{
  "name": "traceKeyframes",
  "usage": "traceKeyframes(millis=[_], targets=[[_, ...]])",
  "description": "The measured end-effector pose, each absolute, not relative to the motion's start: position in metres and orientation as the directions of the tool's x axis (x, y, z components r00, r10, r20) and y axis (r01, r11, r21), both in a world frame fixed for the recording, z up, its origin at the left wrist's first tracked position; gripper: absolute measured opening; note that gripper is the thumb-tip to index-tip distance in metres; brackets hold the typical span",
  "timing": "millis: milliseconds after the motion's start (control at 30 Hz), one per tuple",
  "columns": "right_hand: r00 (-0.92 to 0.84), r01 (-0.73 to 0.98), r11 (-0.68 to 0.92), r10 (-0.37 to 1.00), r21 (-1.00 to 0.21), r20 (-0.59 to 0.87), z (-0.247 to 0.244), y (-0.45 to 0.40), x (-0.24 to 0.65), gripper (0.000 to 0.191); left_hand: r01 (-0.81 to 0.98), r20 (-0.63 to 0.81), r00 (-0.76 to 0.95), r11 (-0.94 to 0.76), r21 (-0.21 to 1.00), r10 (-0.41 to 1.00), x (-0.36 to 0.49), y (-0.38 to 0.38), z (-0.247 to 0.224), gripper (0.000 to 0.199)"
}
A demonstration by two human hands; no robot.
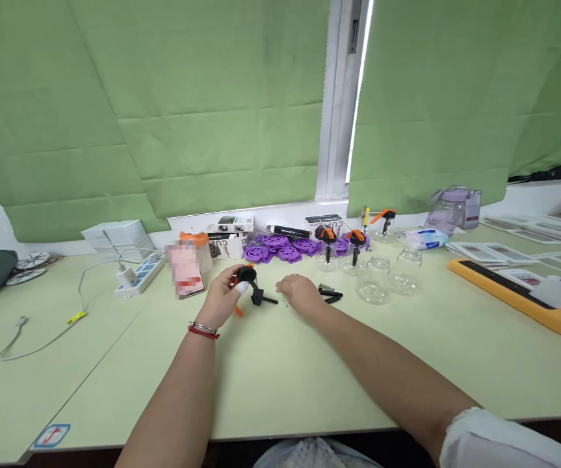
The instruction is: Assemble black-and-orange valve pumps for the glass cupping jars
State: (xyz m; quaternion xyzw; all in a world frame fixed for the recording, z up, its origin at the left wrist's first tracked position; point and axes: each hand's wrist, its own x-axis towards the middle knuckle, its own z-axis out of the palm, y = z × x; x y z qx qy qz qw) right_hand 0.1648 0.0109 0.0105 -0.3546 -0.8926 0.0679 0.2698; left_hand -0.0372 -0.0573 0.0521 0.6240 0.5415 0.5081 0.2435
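My left hand (224, 296) is closed around a black-and-orange plastic part (247, 275) with a round black cap. A black arm with a small block (257, 297) and a thin peg extends from it to the right, and an orange tip (238, 311) shows below. A white wrap covers one finger. Just to the right, my right hand (298, 290) has its fingers pinched together at a thin metal rod (286, 301), whose lower end sticks out beneath them. Beyond that hand lie small black pieces (331, 297) and a metal spring (327, 287).
Clear glass jars (374, 289) and jars with black-and-orange tops (327, 250) stand to the right. Purple plastic parts (280, 247) are piled behind my hands. A phone (186, 270), a power strip (143, 274) and a cable lie left; an orange-yellow bar (509, 296) lies far right.
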Motion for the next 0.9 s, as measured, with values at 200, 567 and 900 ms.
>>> traceKeyframes(millis=[200,567,900], targets=[[-0.770,0.611,0.790,0.580,0.045,0.266,0.002,0.006,0.163,0.020,0.656,0.386,-0.307,-0.101,0.748,0.870,-0.054,-0.041,0.033,0.043],[-0.519,0.515,0.620,0.775,-0.591,0.361,0.021,-0.010,0.143,0.025,0.792,0.418,-0.195,-0.109,0.600,0.887,-0.038,-0.043,0.029,0.045],[-0.192,-0.087,-0.024,0.981,-0.996,-0.007,0.036,0.003,0.127,0.001,0.806,0.385,-0.259,-0.020,0.591,0.886,-0.054,-0.044,0.034,0.038]])
